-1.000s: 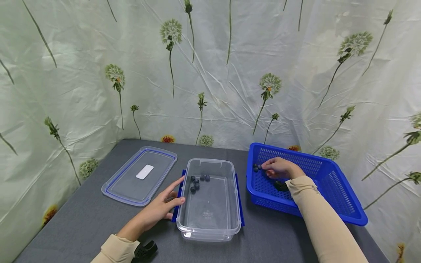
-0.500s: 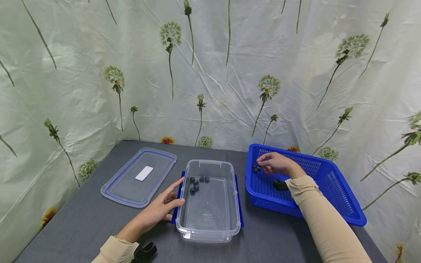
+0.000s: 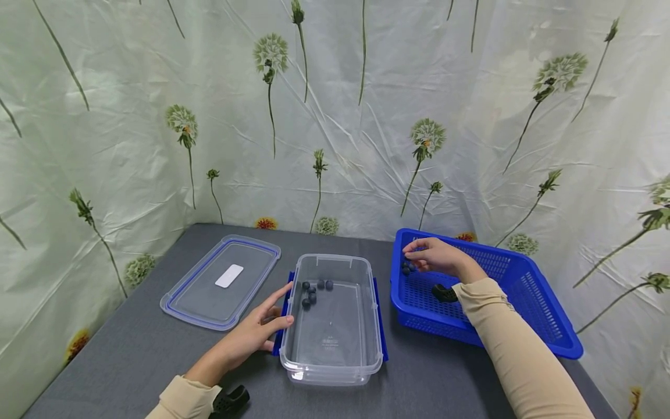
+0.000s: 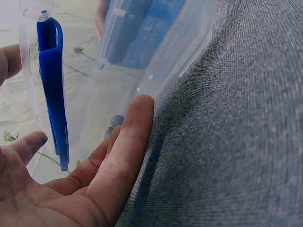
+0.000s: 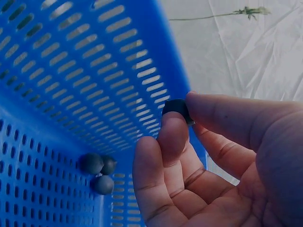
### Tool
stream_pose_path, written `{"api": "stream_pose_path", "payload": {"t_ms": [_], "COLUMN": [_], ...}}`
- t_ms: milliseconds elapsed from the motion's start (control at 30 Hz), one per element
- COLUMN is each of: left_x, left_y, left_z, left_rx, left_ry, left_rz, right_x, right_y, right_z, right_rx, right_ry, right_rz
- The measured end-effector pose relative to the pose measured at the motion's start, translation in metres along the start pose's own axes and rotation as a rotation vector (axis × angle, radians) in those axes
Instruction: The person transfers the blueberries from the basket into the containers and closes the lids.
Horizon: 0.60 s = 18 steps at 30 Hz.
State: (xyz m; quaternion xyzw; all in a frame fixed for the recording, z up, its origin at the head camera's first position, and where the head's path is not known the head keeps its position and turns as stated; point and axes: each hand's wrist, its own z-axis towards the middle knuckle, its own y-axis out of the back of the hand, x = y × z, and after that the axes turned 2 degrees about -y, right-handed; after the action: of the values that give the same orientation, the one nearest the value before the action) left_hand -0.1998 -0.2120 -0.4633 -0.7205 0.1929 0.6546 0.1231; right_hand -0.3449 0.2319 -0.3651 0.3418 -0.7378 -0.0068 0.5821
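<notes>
Box (image 3: 331, 369) — glossy plastic; basket (image 3: 437, 326) — smooth plastic; rough woven cloth (image 4: 241, 127); blueberries (image 5: 91, 163) dull, seemingly.

- Lower centre: left hand (image 3: 251, 331) touches a clear plastic container (image 3: 340, 329) of blueberries (image 3: 312, 298).
- Right: right hand (image 3: 438, 256) hangs over a blue perforated basket (image 3: 515, 279).
- Left: transparent lid (image 3: 246, 253) lies on grey tabletop (image 3: 131, 355).

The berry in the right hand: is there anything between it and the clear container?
Yes, the left wall of the blue basket stands between the berry and the clear container, so the berry probably needs lifting over. Nothing visible covers the container's top.
</notes>
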Motion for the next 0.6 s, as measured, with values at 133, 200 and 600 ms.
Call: {"api": "stream_pose_path", "payload": {"t_ms": [133, 200, 600], "left_x": [0.0, 0.0, 0.001], "left_y": [0.0, 0.0, 0.0], "left_z": [0.0, 0.0, 0.0], "left_rx": [0.0, 0.001, -0.002], "left_ry": [0.001, 0.0, -0.002], "left_rz": [0.003, 0.002, 0.007], "right_x": [0.004, 0.005, 0.016], "right_y": [-0.003, -0.004, -0.008], "right_z": [0.0, 0.0, -0.005], "right_rx": [0.011, 0.007, -0.007], "right_ry": [0.009, 0.005, 0.029], "right_rz": [0.008, 0.01, 0.023]}}
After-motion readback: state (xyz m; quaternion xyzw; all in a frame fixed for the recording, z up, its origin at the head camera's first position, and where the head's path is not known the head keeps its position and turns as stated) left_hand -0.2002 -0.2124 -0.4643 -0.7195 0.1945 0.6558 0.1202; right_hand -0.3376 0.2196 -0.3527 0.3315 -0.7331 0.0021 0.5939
